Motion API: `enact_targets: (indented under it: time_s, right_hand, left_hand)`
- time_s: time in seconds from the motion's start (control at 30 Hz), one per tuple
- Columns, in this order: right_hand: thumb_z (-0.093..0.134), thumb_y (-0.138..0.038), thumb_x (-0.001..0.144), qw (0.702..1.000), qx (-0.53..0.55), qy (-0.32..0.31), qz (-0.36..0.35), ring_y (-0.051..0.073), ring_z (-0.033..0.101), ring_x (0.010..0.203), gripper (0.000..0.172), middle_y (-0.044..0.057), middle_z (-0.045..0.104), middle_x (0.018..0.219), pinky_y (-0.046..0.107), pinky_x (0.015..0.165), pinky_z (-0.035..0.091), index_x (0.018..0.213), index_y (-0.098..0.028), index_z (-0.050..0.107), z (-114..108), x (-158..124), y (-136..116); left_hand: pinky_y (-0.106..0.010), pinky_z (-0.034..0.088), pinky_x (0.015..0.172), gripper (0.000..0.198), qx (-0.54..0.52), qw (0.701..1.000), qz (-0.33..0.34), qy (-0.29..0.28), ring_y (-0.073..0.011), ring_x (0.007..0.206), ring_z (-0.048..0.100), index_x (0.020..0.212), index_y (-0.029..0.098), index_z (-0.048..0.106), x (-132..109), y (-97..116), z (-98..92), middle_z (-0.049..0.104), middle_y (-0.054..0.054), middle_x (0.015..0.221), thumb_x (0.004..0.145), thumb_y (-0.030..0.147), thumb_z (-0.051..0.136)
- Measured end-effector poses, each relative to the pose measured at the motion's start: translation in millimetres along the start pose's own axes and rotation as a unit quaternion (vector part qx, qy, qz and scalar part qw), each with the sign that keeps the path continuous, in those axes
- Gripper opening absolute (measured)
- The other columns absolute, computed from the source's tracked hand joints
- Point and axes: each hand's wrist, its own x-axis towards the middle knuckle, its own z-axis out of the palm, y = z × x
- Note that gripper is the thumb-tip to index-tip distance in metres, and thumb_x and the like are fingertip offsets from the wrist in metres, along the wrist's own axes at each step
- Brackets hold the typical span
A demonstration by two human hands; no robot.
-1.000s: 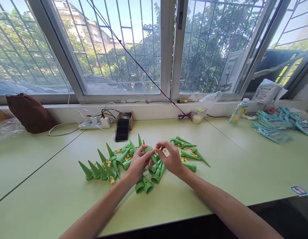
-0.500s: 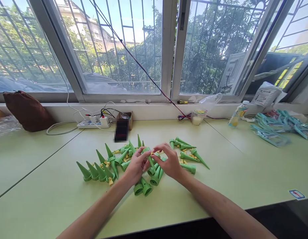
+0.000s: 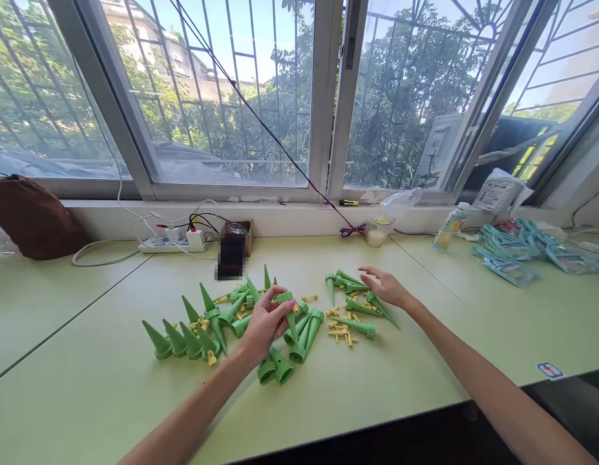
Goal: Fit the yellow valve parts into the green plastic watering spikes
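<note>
My left hand (image 3: 266, 321) is closed around a green plastic spike (image 3: 290, 321) whose wide ribbed end faces up and whose tip points down. A small yellow plastic piece (image 3: 296, 309) sticks out of the spike's side. My right hand (image 3: 384, 286) is open, fingers apart, above the right-hand group of green spikes (image 3: 364, 307), and nothing shows in it. Loose yellow pieces (image 3: 345, 334) lie among those spikes. More green spikes (image 3: 306, 336) lie just right of my left hand. At the left, several spikes (image 3: 156, 340) stand tip up on the table.
Along the window side are a power strip (image 3: 173, 244), a small box (image 3: 251, 237), a plastic tub (image 3: 378, 231) and a drink bottle (image 3: 449, 226). Pale blue packages (image 3: 515, 252) lie at the right, and a brown bag (image 3: 35, 219) at the far left.
My right hand has let go near the held spike and moved right, opening over the right-hand group. My left hand still holds the spike. The view has shifted slightly.
</note>
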Motion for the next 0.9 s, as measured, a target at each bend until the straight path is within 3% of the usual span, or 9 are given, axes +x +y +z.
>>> enact_targets:
  time_s: [0.13, 0.27, 0.37, 0.5, 0.63, 0.77, 0.9]
  right_hand:
    - [0.040, -0.043, 0.099, 0.999, 0.003, -0.039, 0.000, 0.020, 0.054, 0.126, 0.041, 0.007, 0.061, 0.134, 0.036, 0.107, 0.040, 0.127, -0.021, 0.061, 5, -12, 29]
    - [0.038, -0.047, 0.099, 0.999, 0.042, -0.013, -0.003, 0.019, 0.055, 0.125, 0.042, 0.006, 0.062, 0.132, 0.037, 0.108, 0.039, 0.124, -0.022, 0.062, 22, -5, 21]
    - [0.041, -0.049, 0.098, 0.996, 0.090, 0.006, -0.014, 0.021, 0.060, 0.118, 0.044, 0.008, 0.067, 0.124, 0.038, 0.105, 0.041, 0.116, -0.019, 0.067, 34, 4, 14]
    - [0.041, -0.052, 0.097, 0.992, 0.120, 0.015, -0.020, 0.021, 0.062, 0.114, 0.047, 0.007, 0.070, 0.119, 0.035, 0.103, 0.043, 0.111, -0.018, 0.069, 44, 11, 13]
    - [0.039, -0.058, 0.095, 0.989, 0.144, 0.026, -0.021, 0.024, 0.065, 0.105, 0.052, 0.007, 0.073, 0.109, 0.036, 0.096, 0.047, 0.104, -0.018, 0.071, 52, 15, 10]
    - [0.039, -0.062, 0.093, 0.988, 0.149, 0.040, -0.030, 0.025, 0.067, 0.098, 0.055, 0.007, 0.075, 0.101, 0.035, 0.091, 0.049, 0.095, -0.018, 0.073, 63, 21, 2]
    - [0.039, -0.060, 0.094, 0.987, 0.151, 0.045, -0.035, 0.024, 0.068, 0.090, 0.056, 0.007, 0.075, 0.094, 0.033, 0.084, 0.050, 0.089, -0.017, 0.074, 73, 25, -8]
  left_hand:
    - [-0.014, 0.023, 0.036, 0.037, 0.070, 0.997, 0.016, -0.036, -0.0029, 0.038, 0.029, 0.095, 0.024, 0.050, -3, -1, 2.3, 0.045, 0.010, 0.057, 0.073, 0.040, 0.075]
    - [-0.017, 0.027, 0.041, 0.026, 0.190, 0.973, 0.063, -0.112, -0.0061, 0.044, 0.033, 0.093, 0.023, 0.051, -15, 7, 8.1, 0.045, 0.008, 0.060, 0.080, 0.039, 0.067]
    - [-0.020, 0.035, 0.053, 0.016, 0.295, 0.934, 0.109, -0.168, -0.0095, 0.054, 0.041, 0.090, 0.022, 0.055, -30, 14, 17.6, 0.044, 0.006, 0.061, 0.081, 0.031, 0.066]
    - [-0.023, 0.040, 0.064, 0.010, 0.391, 0.874, 0.127, -0.257, -0.0136, 0.067, 0.048, 0.091, 0.023, 0.057, -46, 17, 42.9, 0.058, 0.001, 0.077, 0.081, 0.023, 0.058]
    - [-0.025, 0.040, 0.067, 0.017, 0.431, 0.823, 0.141, -0.343, -0.0158, 0.075, 0.051, 0.092, 0.022, 0.058, -45, 8, 83.7, 0.060, -0.001, 0.083, 0.076, 0.018, 0.057]
    - [-0.023, 0.037, 0.064, 0.021, 0.400, 0.824, 0.152, -0.372, -0.0130, 0.070, 0.046, 0.093, 0.022, 0.058, -31, -17, 119.2, 0.055, 0.002, 0.077, 0.073, 0.018, 0.058]
    - [-0.021, 0.032, 0.058, 0.025, 0.349, 0.853, 0.115, -0.371, -0.0107, 0.065, 0.040, 0.089, 0.019, 0.058, -14, -40, 128.1, 0.047, 0.005, 0.070, 0.064, 0.013, 0.060]
